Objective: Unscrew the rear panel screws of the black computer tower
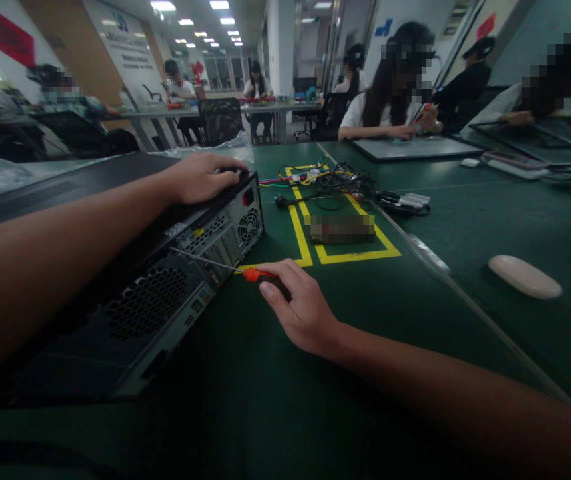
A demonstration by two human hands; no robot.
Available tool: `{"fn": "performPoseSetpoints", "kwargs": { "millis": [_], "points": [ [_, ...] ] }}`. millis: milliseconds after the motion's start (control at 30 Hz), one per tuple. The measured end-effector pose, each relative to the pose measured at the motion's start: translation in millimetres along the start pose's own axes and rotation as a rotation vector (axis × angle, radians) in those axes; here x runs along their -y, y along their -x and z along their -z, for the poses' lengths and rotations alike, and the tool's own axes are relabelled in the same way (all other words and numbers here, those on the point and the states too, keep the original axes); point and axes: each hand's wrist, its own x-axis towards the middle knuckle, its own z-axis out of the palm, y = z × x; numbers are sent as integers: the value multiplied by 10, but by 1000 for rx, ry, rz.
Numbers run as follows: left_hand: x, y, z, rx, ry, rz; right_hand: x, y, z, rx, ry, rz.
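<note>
A black desktop computer case [130,167] lies on its side at the left, its grey back panel [215,257] turned toward the right. Across the top near the back edge rests my left hand [205,177], fingers stretched out and flat on the case. My right hand [302,303] is wrapped round the orange and black handle of a screwdriver [252,274]. The long shaft points left, and its tip meets the back panel near the upper edge, above the honeycomb vent [148,303]. Whether a screw sits under the tip is too small to tell.
Tangled black cables [345,183] and a dark block [342,229] lie by yellow tape [360,255] on the green table [390,320]. A pale oval object [524,276] is at the right. Across the table, a person [385,110] works over a flat panel [415,148].
</note>
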Motion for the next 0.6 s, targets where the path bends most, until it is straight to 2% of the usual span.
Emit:
{"fn": "performPoseSetpoints", "kwargs": {
  "millis": [200,600],
  "points": [
    [-10,4,-3,-2,20,6,6,18,-17,10,-21,-55],
    [3,-2,-7,6,15,8,-28,12,-30,-9,-8,-17]
  ]
}}
